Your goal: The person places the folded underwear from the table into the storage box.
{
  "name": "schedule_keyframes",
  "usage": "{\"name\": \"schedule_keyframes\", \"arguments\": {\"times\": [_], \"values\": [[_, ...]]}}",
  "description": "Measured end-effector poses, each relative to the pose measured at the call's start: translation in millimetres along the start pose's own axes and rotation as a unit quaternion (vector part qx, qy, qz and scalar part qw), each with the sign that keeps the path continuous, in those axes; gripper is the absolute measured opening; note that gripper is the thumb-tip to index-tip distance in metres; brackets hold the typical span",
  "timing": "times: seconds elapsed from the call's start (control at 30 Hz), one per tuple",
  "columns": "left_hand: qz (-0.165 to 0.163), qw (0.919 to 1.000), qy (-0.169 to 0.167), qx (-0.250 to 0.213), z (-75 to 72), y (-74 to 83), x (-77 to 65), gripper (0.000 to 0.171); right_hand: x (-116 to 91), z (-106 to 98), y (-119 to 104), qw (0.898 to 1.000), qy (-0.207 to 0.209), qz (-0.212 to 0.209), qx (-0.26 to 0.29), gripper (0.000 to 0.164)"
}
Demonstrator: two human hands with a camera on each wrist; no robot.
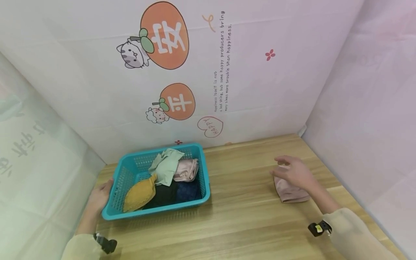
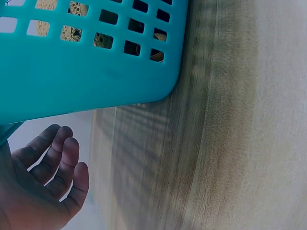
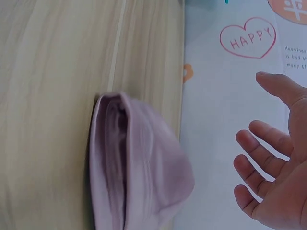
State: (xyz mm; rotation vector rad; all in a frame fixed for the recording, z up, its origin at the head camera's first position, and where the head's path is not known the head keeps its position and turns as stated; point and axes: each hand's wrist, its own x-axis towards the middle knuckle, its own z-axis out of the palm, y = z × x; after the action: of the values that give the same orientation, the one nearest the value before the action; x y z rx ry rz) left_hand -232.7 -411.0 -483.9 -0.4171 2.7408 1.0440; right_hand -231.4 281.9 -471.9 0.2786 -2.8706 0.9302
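Note:
My left hand (image 1: 100, 196) is at the left rim of a turquoise plastic basket (image 1: 156, 208); its fingers (image 2: 62, 165) are loosely bent outside the basket wall, and the thumb is mostly out of sight. Inside the basket lie a mustard-yellow cloth piece (image 1: 140, 193), a mint-green cloth (image 1: 166, 167), a folded pale pink satin piece (image 1: 186, 169), a black cloth (image 1: 165, 195) and a navy cloth (image 1: 187, 190). On the right, my right hand (image 1: 297, 173) hovers over a folded dusty-pink cloth (image 3: 148, 167), its fingers spread and holding nothing.
A wood-grain table (image 1: 240, 224) carries the basket and the folded cloth. Behind it hangs a white printed sheet (image 1: 247, 94), with more pale sheeting (image 1: 367, 119) along the right and left sides.

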Motion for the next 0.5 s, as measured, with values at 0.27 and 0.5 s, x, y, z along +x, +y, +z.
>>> {"name": "schedule_keyframes", "arguments": {"times": [0.27,0.5], "values": [[0.005,1.0,0.005,-0.004,0.7,-0.8,0.6,0.099,-8,-6,19,0.999,-0.006,0.037,-0.015,0.069],[0.001,1.0,0.002,-0.002,0.5,-0.4,-0.1,0.099,-12,-12,28,0.998,-0.012,0.053,-0.024,0.07]]}}
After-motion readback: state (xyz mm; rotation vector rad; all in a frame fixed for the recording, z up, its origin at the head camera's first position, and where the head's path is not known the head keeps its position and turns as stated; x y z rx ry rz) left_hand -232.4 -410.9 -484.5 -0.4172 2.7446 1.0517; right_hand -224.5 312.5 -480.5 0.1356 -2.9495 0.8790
